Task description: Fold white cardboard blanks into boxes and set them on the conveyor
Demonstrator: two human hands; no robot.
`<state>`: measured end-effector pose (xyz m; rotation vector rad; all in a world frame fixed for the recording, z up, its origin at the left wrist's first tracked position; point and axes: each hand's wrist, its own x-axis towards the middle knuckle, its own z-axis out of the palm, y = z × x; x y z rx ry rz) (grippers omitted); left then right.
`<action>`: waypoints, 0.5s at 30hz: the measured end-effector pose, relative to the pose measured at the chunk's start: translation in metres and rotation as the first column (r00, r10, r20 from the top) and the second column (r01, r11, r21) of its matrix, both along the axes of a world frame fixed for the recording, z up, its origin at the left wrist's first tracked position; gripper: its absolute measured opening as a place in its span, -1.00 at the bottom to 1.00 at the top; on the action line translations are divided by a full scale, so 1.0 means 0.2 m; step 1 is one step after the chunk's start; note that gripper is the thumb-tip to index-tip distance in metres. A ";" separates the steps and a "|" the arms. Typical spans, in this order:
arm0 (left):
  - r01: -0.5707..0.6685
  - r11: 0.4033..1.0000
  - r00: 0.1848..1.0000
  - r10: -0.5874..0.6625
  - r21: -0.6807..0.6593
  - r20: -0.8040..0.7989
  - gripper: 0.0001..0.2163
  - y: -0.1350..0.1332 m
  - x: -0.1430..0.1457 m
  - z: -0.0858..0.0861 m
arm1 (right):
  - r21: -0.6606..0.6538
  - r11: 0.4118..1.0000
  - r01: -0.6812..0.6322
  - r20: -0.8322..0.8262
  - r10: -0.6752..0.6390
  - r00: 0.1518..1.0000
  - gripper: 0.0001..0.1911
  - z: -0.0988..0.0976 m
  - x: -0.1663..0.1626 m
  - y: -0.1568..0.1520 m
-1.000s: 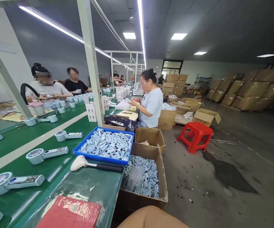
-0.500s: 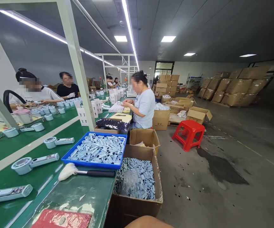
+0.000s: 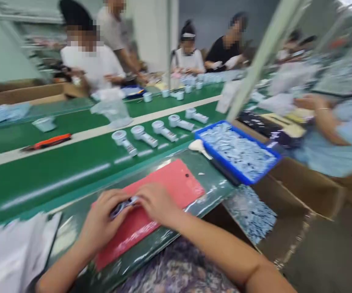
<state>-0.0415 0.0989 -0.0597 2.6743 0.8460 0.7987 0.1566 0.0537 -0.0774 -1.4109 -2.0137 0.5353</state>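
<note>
Both my hands are over a red mat (image 3: 176,183) on the bench. My left hand (image 3: 104,213) is wrapped round a small light-blue plastic part (image 3: 121,208) with dark areas; blur and fingers hide its exact kind. The fingers of my right hand (image 3: 159,203) are pinched together at the right end of this part. Beyond the mat, several light-blue round-headed devices with handles (image 3: 142,136) lie in a row on the green conveyor belt (image 3: 81,162).
Right of the mat are a blue tray (image 3: 239,179) of small light-blue parts and a black-handled mallet (image 3: 221,167). A carton (image 3: 300,199) stands below. White bags (image 3: 11,252) lie at left, orange-handled pliers (image 3: 52,141) across the belt. Co-workers sit opposite and at right.
The view has swung left and down from the aisle to the bench. Both my hands are now in view, holding a small part above the red mat.
</note>
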 end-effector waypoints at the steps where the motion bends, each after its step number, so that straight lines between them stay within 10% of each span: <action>1: -0.061 0.998 0.998 0.060 -0.030 -0.017 -0.74 -0.03 -0.05 -0.01 | 0.024 0.998 0.056 -0.086 -0.054 0.995 -0.85 -0.01 0.01 0.00; 4: -0.107 0.988 0.994 0.103 -0.112 -0.036 -0.75 -0.05 -0.07 -0.02 | 0.134 0.981 0.138 -0.237 -0.104 0.966 -0.77 -0.01 0.10 -0.01; 15: -0.045 0.993 0.998 0.048 -0.108 0.029 -0.89 -0.08 -0.03 0.01 | 0.397 0.918 -0.021 0.128 -0.033 0.991 -0.76 -0.04 0.03 -0.06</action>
